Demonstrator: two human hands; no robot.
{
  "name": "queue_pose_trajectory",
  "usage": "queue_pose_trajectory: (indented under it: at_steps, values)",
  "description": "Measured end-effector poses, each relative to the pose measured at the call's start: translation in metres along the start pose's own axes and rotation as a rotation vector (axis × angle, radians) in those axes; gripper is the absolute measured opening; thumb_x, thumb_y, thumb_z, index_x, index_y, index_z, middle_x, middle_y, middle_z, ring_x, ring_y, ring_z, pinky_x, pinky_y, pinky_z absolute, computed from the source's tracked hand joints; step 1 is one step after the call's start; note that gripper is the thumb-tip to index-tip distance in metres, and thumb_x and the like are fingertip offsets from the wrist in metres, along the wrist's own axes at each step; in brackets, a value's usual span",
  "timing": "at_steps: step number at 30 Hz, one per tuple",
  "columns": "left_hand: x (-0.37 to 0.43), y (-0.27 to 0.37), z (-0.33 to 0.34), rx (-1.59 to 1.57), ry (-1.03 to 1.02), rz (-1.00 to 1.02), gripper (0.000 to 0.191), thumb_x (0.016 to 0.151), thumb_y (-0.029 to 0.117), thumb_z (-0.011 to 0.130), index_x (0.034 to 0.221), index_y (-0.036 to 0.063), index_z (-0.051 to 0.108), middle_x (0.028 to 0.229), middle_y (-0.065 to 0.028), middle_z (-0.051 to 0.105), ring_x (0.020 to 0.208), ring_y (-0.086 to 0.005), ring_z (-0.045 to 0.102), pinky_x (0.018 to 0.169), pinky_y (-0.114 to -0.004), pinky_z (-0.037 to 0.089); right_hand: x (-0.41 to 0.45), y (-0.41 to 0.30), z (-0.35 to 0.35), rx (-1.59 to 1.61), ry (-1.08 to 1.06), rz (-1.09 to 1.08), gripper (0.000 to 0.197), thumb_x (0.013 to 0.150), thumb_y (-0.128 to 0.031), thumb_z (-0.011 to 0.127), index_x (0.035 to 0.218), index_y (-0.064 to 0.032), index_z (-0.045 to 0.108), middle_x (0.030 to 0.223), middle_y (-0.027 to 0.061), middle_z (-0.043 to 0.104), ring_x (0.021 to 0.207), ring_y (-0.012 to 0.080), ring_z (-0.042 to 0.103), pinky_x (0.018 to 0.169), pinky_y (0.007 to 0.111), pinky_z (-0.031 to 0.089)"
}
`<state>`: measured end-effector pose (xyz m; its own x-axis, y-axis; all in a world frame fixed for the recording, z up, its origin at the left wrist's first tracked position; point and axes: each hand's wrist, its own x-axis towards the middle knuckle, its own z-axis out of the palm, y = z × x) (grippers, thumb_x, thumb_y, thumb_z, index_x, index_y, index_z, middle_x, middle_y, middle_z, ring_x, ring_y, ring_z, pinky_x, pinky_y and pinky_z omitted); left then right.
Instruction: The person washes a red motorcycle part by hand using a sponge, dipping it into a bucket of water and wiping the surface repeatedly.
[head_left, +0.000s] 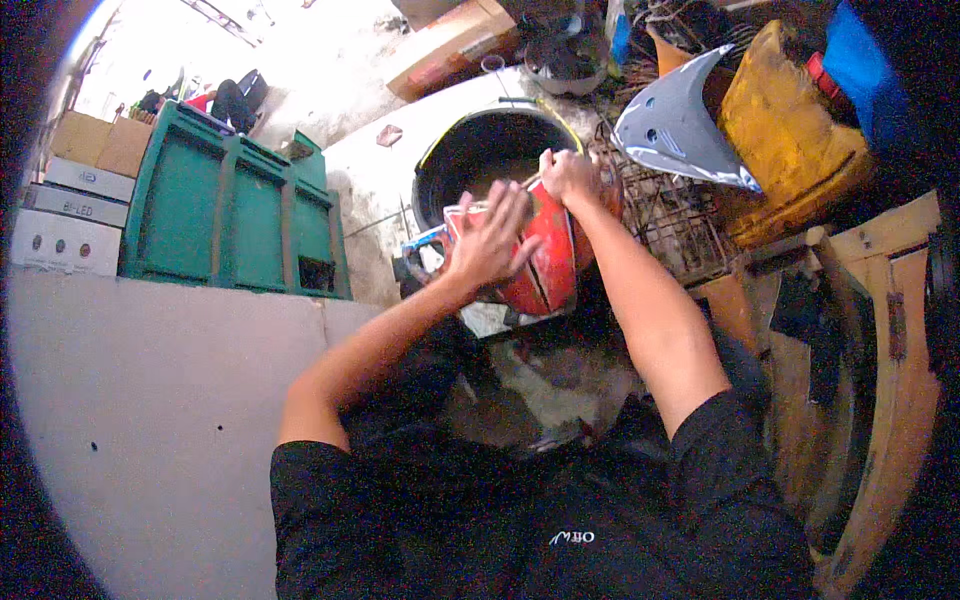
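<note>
A red, scuffed panel-like object with pale edges and a dark slit lies in front of me; its exact kind is unclear. My right hand is closed like a fist at its upper edge and appears to grip it. Spread and slightly blurred, my left hand is over the red object's left part; whether the palm presses on it cannot be told. A blue and white piece shows just left of that hand. Behind both hands stands a round black tub with a yellow strip along its rim.
A green metal cabinet and stacked cartons stand left, behind a pale wall. On the right are a wire rack, a grey fairing panel and a yellow container. A cardboard box lies beyond the tub.
</note>
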<state>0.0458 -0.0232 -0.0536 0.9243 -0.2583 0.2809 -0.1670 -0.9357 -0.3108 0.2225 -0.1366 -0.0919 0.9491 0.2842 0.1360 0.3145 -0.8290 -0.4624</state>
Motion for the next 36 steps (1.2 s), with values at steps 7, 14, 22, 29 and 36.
queue_pose_trajectory:
  at_steps: [7,14,22,29,36]
  values:
    - [0.006,0.009,-0.012,-0.57,-0.204,0.371,0.066,0.094,0.052,0.045,0.144,0.0091,0.041,0.151,-0.0079,0.039,0.142,-0.0219,0.034,0.111,-0.06,0.021,0.009,0.007,0.002,0.008,-0.035,0.003,0.054,0.092,-0.04,0.039,0.079,-0.0009,0.074,0.086,0.0227,0.071,0.088,0.0404,0.068,0.108,0.058,0.027]
    - [-0.035,0.013,-0.013,-0.429,-0.12,0.527,0.084,0.084,0.063,0.052,0.149,0.0119,0.035,0.154,-0.01,0.034,0.145,-0.0207,0.029,0.113,-0.054,0.024,0.004,-0.003,-0.002,0.02,-0.05,0.001,0.054,0.092,-0.04,0.039,0.083,0.0007,0.074,0.09,0.0256,0.07,0.091,0.0401,0.068,0.108,0.056,0.029]
    - [-0.043,-0.009,0.0,-0.428,-0.112,-0.007,0.079,0.087,0.051,0.056,0.148,0.0061,0.033,0.156,-0.0151,0.029,0.146,-0.0288,0.025,0.111,-0.062,0.02,0.002,0.0,0.003,-0.012,0.013,0.011,0.057,0.094,-0.043,0.037,0.08,-0.0018,0.074,0.083,0.0228,0.07,0.085,0.0391,0.068,0.104,0.05,0.035]
    - [-0.048,-0.032,0.022,-0.415,-0.061,-0.137,0.077,0.092,0.051,0.05,0.151,0.0079,0.027,0.159,-0.0143,0.023,0.148,-0.0292,0.018,0.116,-0.055,0.013,0.003,-0.003,-0.001,-0.039,0.002,-0.006,0.059,0.094,-0.044,0.035,0.081,-0.0015,0.074,0.084,0.0234,0.07,0.087,0.0394,0.068,0.102,0.05,0.037]
    - [-0.078,-0.039,0.029,0.003,0.056,0.63,0.069,0.095,0.048,0.044,0.153,0.016,0.026,0.158,-0.0045,0.028,0.147,-0.0216,0.023,0.119,-0.05,0.01,0.001,-0.005,-0.001,-0.04,-0.017,-0.012,0.059,0.093,-0.045,0.035,0.083,-0.0023,0.075,0.087,0.0241,0.069,0.089,0.0396,0.068,0.1,0.05,0.04]
